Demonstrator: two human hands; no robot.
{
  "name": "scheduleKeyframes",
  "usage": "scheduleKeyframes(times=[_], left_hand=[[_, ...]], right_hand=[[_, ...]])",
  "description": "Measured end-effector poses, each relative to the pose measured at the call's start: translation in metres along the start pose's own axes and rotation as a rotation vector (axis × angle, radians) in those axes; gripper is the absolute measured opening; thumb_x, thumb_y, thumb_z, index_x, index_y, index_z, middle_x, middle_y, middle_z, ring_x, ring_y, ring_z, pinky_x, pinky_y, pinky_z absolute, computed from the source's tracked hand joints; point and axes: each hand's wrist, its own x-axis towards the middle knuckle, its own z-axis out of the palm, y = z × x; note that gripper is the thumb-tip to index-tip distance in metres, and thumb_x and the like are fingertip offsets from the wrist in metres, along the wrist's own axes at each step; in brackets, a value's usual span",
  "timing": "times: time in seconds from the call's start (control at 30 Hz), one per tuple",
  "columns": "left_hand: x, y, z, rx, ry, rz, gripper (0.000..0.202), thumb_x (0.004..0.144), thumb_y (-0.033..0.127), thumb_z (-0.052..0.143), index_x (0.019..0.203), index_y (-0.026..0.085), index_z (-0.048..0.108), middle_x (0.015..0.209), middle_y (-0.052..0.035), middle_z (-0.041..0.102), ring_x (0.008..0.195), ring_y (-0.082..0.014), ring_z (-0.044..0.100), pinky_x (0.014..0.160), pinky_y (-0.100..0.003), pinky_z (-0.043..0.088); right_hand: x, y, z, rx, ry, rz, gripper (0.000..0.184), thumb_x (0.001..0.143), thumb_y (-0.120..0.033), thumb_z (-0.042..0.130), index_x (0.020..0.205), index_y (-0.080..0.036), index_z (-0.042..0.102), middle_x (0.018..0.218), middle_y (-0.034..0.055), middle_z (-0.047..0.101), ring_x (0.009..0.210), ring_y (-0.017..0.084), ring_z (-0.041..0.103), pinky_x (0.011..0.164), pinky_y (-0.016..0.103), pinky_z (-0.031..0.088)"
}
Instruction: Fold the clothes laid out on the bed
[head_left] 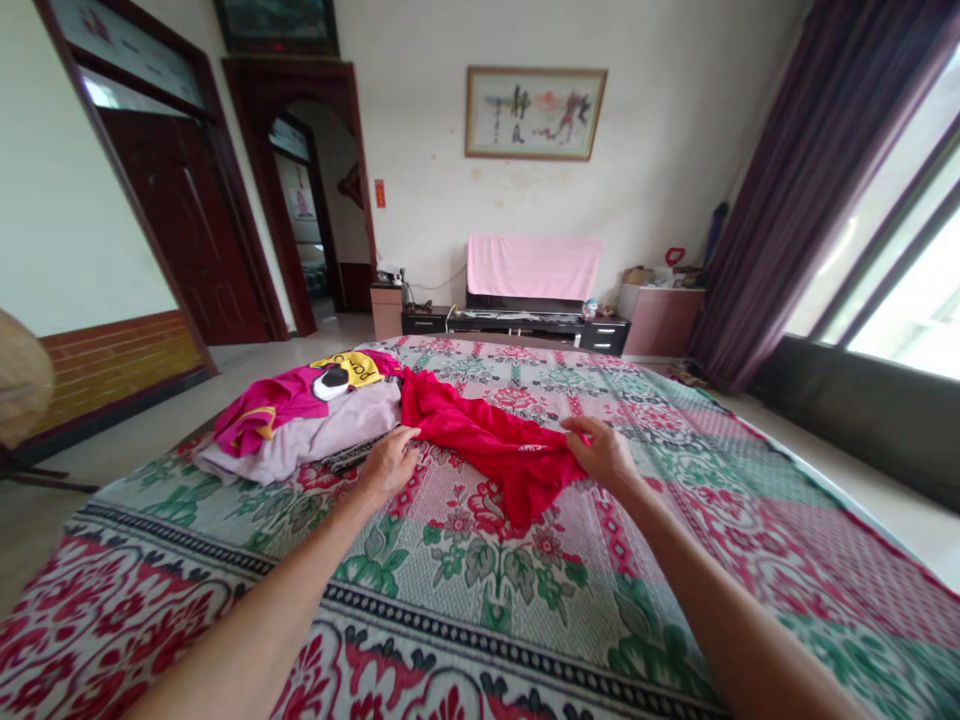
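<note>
A bright red garment (pixel 480 430) lies rumpled across the bed, with a small patch of white print near its right end. My left hand (pixel 391 464) is closed at its left edge, thumb and fingers pinching the cloth. At the opposite end my right hand (pixel 606 456) grips the fabric between thumb and fingers. The garment's exact kind cannot be made out from its folds. Left of it is a pile of clothes: a magenta garment (pixel 279 402) with a yellow printed panel (pixel 360 370) on top of a pale pink-grey garment (pixel 341 425). Some black-and-white patterned cloth (pixel 351 456) shows beneath.
A floral bedspread (pixel 495 590) in red, green and white covers the wide surface under the clothes. Beyond its far edge stands a low black cabinet (pixel 606 338), with a pink cloth (pixel 534 266) draped above. A purple curtain (pixel 780 190) hangs at the right window.
</note>
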Motion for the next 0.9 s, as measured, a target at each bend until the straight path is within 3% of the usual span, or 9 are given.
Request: scheduleKeyframes(times=[0.1,0.17,0.27,0.4,0.5,0.63,0.77,0.9], left_hand=[[-0.001,-0.005,0.004,0.095,0.007,0.094,0.037,0.078,0.019,0.046,0.109,0.017,0.066,0.125,-0.0109,0.061,0.121,-0.0243,0.054,0.109,-0.039,0.039],[0.000,-0.008,0.005,0.152,0.013,0.111,0.040,0.080,0.019,0.046,0.115,0.016,0.063,0.131,-0.0119,0.057,0.125,-0.0251,0.050,0.110,-0.040,0.038],[0.001,-0.014,0.006,0.213,0.011,0.100,0.048,0.079,0.017,0.047,0.126,0.013,0.056,0.136,-0.0144,0.052,0.128,-0.0262,0.047,0.110,-0.042,0.038],[0.003,-0.020,0.007,0.251,-0.050,0.127,0.048,0.079,0.015,0.046,0.126,0.012,0.056,0.140,-0.0146,0.048,0.130,-0.0271,0.045,0.110,-0.042,0.038],[0.004,-0.021,0.007,0.268,-0.098,0.194,0.042,0.080,0.013,0.042,0.116,0.013,0.064,0.138,-0.0129,0.051,0.128,-0.0255,0.047,0.110,-0.041,0.038],[0.003,-0.020,0.005,0.220,-0.142,0.250,0.038,0.079,0.014,0.043,0.105,0.013,0.070,0.125,-0.0133,0.062,0.123,-0.0261,0.051,0.111,-0.044,0.037],[0.007,-0.010,-0.005,-0.007,-0.066,0.113,0.039,0.076,0.014,0.045,0.107,0.012,0.069,0.122,-0.0134,0.064,0.119,-0.0247,0.055,0.110,-0.043,0.038],[0.016,0.014,-0.032,-0.465,0.028,-0.141,0.032,0.075,0.022,0.056,0.102,0.015,0.072,0.119,-0.0102,0.066,0.114,-0.0244,0.058,0.102,-0.041,0.044]], right_hand=[[-0.004,-0.015,0.014,-0.029,-0.037,-0.153,0.025,0.077,-0.021,0.048,0.089,-0.020,0.070,0.100,0.0082,0.070,0.093,0.021,0.065,0.087,0.033,0.049],[-0.006,-0.014,0.024,-0.069,-0.043,-0.173,0.027,0.080,-0.020,0.046,0.094,-0.019,0.069,0.106,0.0092,0.069,0.098,0.021,0.064,0.089,0.033,0.047],[-0.008,-0.002,0.035,-0.162,-0.080,-0.085,0.028,0.081,-0.021,0.048,0.102,-0.018,0.067,0.105,0.0099,0.069,0.095,0.021,0.064,0.086,0.031,0.047],[-0.008,0.013,0.037,-0.225,-0.159,-0.005,0.024,0.077,-0.020,0.052,0.091,-0.020,0.072,0.091,0.0065,0.071,0.085,0.020,0.065,0.081,0.029,0.047],[-0.005,0.014,0.029,-0.096,-0.082,0.039,0.026,0.078,-0.024,0.051,0.087,-0.024,0.075,0.092,0.0038,0.073,0.085,0.019,0.066,0.081,0.029,0.047],[0.001,0.009,0.015,0.137,0.032,0.174,0.033,0.078,-0.037,0.051,0.095,-0.023,0.076,0.081,0.0024,0.074,0.075,0.020,0.066,0.069,0.028,0.049],[0.003,0.004,0.003,0.299,0.108,0.207,0.038,0.076,-0.041,0.053,0.095,-0.018,0.076,0.078,0.0043,0.073,0.072,0.020,0.064,0.064,0.028,0.047],[0.005,-0.008,-0.010,0.413,0.101,0.206,0.035,0.074,-0.040,0.058,0.093,-0.015,0.075,0.078,0.0045,0.072,0.071,0.018,0.062,0.062,0.026,0.046]])
